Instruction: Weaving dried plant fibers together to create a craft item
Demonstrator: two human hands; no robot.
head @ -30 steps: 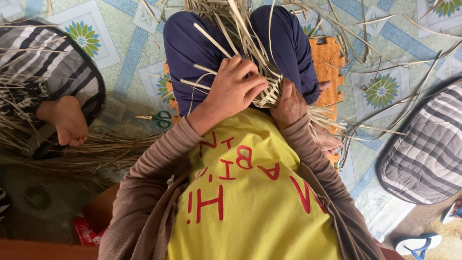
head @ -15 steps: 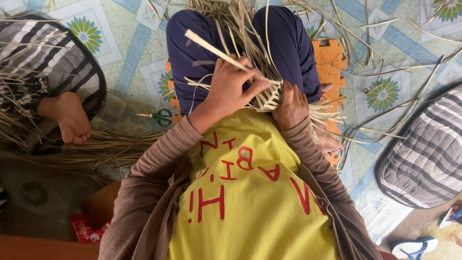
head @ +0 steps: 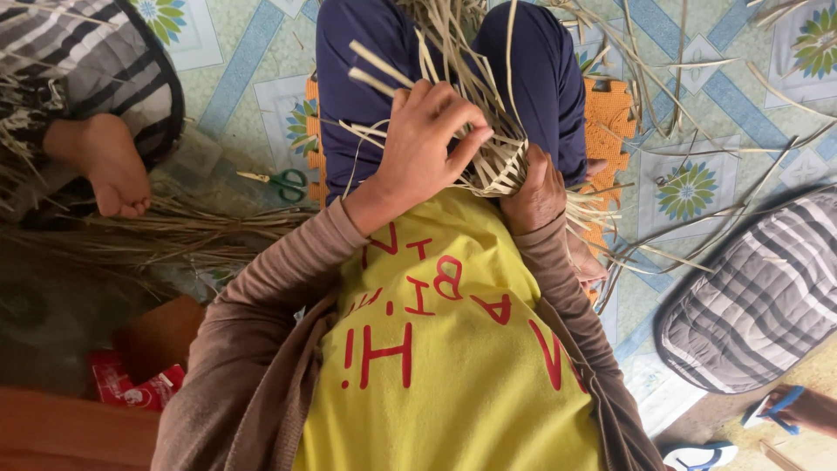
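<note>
On the lap, left hand (head: 427, 144) gripping flat straw strips (head: 384, 74) — right hand (head: 534, 194) on woven piece (head: 499, 166)

A small woven piece (head: 499, 170) of pale, flat straw strips is sitting in the person's lap, between the dark blue trouser legs. Its plaited section is showing a tight criss-cross pattern. Loose unwoven strips (head: 436, 44) are fanning up and outward from it, several jutting left, stiff and straight.
</note>
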